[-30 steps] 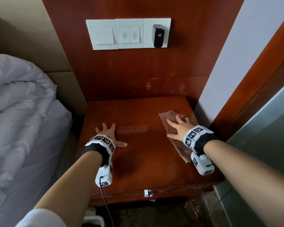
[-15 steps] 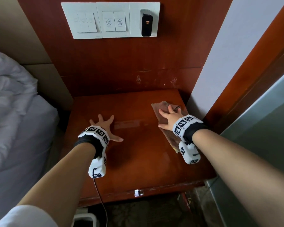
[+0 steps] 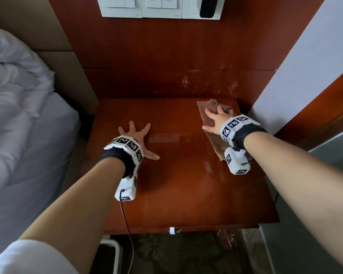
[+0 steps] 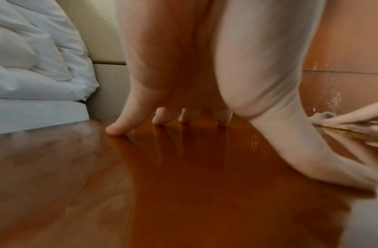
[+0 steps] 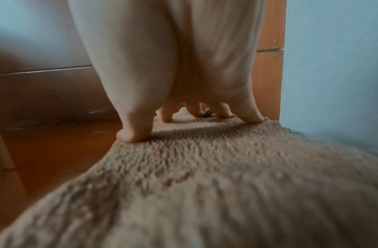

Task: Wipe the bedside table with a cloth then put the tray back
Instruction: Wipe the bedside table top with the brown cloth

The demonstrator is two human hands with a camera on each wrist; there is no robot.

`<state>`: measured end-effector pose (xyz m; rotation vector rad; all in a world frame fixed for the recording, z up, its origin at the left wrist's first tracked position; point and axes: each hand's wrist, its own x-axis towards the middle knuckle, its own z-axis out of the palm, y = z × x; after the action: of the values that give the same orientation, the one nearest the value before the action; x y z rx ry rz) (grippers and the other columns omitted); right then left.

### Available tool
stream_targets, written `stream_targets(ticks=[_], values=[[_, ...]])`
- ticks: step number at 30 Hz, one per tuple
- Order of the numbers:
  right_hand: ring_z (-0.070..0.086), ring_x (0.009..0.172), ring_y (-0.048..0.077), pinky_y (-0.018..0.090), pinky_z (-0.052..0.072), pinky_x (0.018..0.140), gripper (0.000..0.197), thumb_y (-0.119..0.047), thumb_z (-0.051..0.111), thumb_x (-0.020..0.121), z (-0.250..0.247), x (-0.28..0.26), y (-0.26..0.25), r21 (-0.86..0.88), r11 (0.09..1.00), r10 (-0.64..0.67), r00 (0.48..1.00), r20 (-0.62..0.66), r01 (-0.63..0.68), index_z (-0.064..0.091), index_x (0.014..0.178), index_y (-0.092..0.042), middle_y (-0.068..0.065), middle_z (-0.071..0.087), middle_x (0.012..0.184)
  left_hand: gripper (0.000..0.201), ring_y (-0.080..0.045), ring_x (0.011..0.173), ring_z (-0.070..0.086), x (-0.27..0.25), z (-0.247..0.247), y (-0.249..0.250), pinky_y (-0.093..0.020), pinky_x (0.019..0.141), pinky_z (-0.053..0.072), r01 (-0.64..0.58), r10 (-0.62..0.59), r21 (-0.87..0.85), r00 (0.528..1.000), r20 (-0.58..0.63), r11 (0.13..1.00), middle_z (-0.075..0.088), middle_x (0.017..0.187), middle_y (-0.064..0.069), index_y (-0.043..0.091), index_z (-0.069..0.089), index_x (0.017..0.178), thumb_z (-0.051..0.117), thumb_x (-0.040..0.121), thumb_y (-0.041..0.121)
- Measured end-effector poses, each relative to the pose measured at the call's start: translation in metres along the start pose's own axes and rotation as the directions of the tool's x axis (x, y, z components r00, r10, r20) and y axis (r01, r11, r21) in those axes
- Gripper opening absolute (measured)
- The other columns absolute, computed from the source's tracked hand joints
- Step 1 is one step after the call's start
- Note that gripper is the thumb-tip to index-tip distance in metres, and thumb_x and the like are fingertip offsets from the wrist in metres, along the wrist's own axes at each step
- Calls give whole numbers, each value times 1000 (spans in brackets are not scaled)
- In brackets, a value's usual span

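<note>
The glossy red-brown bedside table [image 3: 182, 184] fills the middle of the head view. A fuzzy brown cloth [image 3: 207, 107] [image 5: 205, 167] lies flat at its back right corner, close to the wall. My right hand [image 3: 214, 117] presses down on the cloth with straight fingers [image 5: 133, 132]. On the bare wood left of centre, my left hand [image 3: 136, 135] rests with its fingers [image 4: 118, 129] spread flat. No tray shows in any view.
A bed with a white duvet [image 3: 18, 91] borders the table on the left. A wood panel with white switch plates [image 3: 158, 6] stands behind, and a white wall [image 3: 297, 72] closes the right side. Patterned carpet [image 3: 176, 254] lies below the table's front edge.
My right hand has slid the cloth away from me toward the table's back right corner. The left hand stays planted in place. The head camera has tilted downward.
</note>
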<state>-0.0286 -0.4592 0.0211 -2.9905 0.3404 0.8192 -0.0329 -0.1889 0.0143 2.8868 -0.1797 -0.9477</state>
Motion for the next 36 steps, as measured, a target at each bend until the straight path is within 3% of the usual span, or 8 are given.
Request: stream_targets(ticks=[10, 16, 28, 36], values=[[-7, 143, 49, 61, 14, 115, 73, -59, 37, 93, -19, 31, -3, 25, 999, 25, 1000, -4, -25, -2, 151, -38, 7, -15, 160, 121, -45, 141, -20, 9, -4, 0, -70, 108, 15, -4, 4, 2, 1000, 22, 1000, -26, 156, -6, 48, -9, 147, 76, 62, 61], [-6, 143, 48, 62, 13, 114, 71, -59, 36, 93, -18, 30, -5, 20, 999, 31, 999, -26, -31, 0, 151, -38, 5, -13, 160, 120, -48, 140, -19, 13, -7, 2, -67, 111, 14, 6, -6, 12, 1000, 19, 1000, -26, 156, -8, 47, -10, 147, 75, 63, 61], [-7, 143, 47, 62, 10, 112, 70, -53, 39, 95, 9, -16, -7, 55, 998, -20, 999, -32, 22, 2, 152, -37, 5, -13, 160, 119, -50, 139, -18, 17, -8, 1, -66, 112, 13, 5, -5, 27, 1000, -1, 1000, -25, 156, -9, 49, -9, 146, 74, 62, 63], [-12, 143, 45, 66, 16, 112, 71, -52, 40, 95, 27, -49, -15, 38, 996, -83, 997, 4, 83, 0, 151, -37, 5, -17, 159, 120, -51, 139, -18, 17, -11, 3, -66, 112, 12, 17, -17, 23, 1000, 13, 1000, -27, 155, -8, 50, -10, 146, 75, 62, 62]])
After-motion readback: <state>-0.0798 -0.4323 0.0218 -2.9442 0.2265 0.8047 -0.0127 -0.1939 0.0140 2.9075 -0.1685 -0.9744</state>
